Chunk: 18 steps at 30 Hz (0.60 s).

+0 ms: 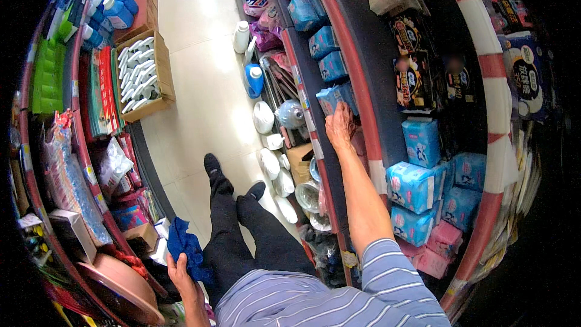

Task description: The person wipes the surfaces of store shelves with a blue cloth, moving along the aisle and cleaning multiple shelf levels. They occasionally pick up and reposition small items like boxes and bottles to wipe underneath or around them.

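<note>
A crumpled dark blue cloth hangs in my left hand, low at my left side, with the fingers closed around it. My right arm reaches out to the shelf on the right. There my right hand has its fingers bent over the near end of a small light blue plastic-wrapped pack, which still lies on the shelf; the fingertips are partly hidden. Beyond it, similar blue packs sit in a row along the same shelf.
Bigger blue packs, pink packs and black packs fill the shelf farther right. White bottles and a blue bottle line the aisle floor. At left stand an open carton of white items and a pink basin.
</note>
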Available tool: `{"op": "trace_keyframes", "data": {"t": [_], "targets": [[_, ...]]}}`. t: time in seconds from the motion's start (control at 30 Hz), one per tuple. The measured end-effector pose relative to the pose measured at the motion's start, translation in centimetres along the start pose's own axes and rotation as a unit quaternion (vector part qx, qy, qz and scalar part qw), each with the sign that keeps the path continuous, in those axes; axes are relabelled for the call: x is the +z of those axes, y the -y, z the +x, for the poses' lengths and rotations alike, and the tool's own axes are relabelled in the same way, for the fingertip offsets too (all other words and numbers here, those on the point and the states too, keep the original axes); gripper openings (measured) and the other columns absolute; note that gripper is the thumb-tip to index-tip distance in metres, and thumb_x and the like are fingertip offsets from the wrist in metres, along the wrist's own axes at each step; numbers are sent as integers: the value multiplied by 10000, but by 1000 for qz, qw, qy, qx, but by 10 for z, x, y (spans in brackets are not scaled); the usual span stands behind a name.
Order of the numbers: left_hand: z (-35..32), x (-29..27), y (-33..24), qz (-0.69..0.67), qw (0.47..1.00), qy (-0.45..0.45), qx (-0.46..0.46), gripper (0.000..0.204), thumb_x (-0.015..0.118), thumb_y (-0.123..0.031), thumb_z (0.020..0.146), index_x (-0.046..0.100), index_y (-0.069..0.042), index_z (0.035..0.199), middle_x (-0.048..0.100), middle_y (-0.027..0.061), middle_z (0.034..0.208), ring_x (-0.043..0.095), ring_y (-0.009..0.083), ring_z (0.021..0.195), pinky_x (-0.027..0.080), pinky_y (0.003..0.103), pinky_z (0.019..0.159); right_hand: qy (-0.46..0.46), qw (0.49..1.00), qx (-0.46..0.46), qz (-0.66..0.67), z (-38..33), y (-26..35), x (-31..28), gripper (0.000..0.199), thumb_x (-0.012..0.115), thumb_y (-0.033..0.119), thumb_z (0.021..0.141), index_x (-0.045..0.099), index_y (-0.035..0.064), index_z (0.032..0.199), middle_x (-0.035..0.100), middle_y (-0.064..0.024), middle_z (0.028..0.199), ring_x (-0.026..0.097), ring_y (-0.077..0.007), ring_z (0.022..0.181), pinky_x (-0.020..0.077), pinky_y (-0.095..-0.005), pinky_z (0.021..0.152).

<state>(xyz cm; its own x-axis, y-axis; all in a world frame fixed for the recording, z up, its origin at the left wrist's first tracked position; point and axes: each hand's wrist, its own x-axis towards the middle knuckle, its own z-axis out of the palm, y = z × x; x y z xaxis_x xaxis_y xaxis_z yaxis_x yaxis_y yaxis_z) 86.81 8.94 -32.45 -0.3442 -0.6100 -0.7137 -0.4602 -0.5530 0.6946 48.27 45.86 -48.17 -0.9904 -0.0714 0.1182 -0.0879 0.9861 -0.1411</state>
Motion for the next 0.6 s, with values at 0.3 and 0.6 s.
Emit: {"op": "trace_keyframes", "data": {"t": [0.3,0.6], "targets": [[78,51,-55,6,997,67,-24,339,594,-138,934,533,-37,1251,634,49,1016,626,151,830,525,290,741,-33,994,75,78,85,11,28,542,491,96,850,432,-121,1343,454,-331,1387,442,-472,1291,352,-481,1111],[132,65,-105,6,998,39,-56,425,623,-130,910,515,-12,1304,645,52,1060,636,167,878,529,304,791,34,993,106,-24,104,10,35,537,510,80,851,449,-108,1351,442,-296,1426,470,-453,1282,395,-479,1074]]}}
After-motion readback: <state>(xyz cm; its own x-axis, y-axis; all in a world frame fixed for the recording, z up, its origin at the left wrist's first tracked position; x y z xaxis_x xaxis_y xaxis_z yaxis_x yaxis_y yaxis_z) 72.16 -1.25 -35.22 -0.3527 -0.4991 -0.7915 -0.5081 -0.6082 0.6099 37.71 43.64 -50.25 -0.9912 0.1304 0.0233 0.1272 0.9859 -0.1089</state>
